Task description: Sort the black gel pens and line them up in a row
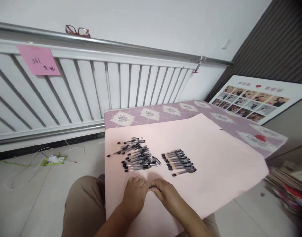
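Close together at the near side of the pink sheet (215, 158), my left hand (136, 194) and my right hand (164, 194) both have their fingers closed around one pen (153, 187). Only a short dark stretch of it shows between the hands; the fingers hide the rest. Beyond my left hand lies a loose pile of pens (137, 156) with clear barrels and black ends, pointing in mixed directions. To the right of it, a row of similar pens (179, 159) lies side by side, with one pen (184, 172) slightly apart at the near end.
A purple patterned cloth (163, 113) covers the table under the sheet. Behind stands a white radiator (121, 80) with a pink note (39, 61) and glasses (78, 32) above. A power strip (53, 160) lies on the floor at left; a photo board (252, 98) leans at right.
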Demonstrator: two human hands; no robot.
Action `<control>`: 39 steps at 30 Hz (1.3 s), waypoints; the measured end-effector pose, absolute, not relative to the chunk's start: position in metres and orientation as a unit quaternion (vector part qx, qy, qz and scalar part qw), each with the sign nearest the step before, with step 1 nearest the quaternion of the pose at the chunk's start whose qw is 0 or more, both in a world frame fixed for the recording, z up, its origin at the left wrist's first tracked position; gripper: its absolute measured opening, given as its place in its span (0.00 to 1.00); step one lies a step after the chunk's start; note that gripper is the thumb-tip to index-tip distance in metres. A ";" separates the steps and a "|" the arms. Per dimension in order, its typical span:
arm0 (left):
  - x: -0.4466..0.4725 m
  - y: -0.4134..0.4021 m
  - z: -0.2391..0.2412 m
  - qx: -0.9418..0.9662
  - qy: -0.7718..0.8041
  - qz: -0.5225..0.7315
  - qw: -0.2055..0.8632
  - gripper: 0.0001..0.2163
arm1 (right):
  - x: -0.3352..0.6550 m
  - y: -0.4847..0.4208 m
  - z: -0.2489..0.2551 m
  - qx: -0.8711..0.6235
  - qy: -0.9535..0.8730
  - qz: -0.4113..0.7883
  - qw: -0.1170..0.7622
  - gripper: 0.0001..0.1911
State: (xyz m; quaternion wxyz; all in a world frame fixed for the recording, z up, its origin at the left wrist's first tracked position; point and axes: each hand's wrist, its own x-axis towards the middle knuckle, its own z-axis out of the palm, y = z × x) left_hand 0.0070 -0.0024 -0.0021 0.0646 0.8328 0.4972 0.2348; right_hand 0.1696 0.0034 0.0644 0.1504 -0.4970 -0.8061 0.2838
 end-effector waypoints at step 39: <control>0.007 -0.004 -0.002 0.808 0.509 0.292 0.050 0.03 | 0.171 -0.001 0.053 -0.536 -0.734 0.348 0.229 0.04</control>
